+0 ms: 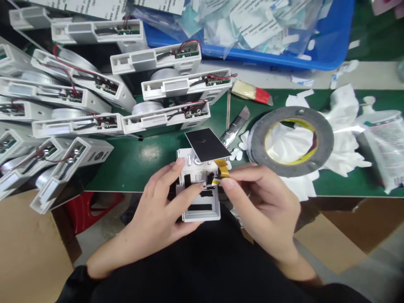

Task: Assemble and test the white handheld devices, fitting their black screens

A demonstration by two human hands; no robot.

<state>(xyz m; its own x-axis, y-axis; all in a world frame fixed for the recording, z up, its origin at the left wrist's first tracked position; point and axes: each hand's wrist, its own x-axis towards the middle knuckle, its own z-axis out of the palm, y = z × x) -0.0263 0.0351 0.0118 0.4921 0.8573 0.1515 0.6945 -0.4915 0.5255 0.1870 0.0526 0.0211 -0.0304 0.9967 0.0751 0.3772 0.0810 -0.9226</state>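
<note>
A white plastic device housing [202, 214] is held over the table's front edge, its inner side facing up. My left hand [167, 198] grips it from the left, with a fingertip pressing inside. My right hand [261, 202] pinches an orange flat ribbon cable [222, 168] between thumb and finger at the housing's right side. That cable seems to run to a thin black display panel [207, 145], which lies tilted over the housing's far end. Where the cable enters the housing is partly covered by my fingertips.
Several white housings [170, 122] with circuit boards and red wires stand at the left. A tape roll [292, 141] lies on white tissue at the right, near a metal blade [235, 126] and a red-and-cream brush-like piece [252, 92]. Behind stands a blue bin [284, 59] of plastic scraps.
</note>
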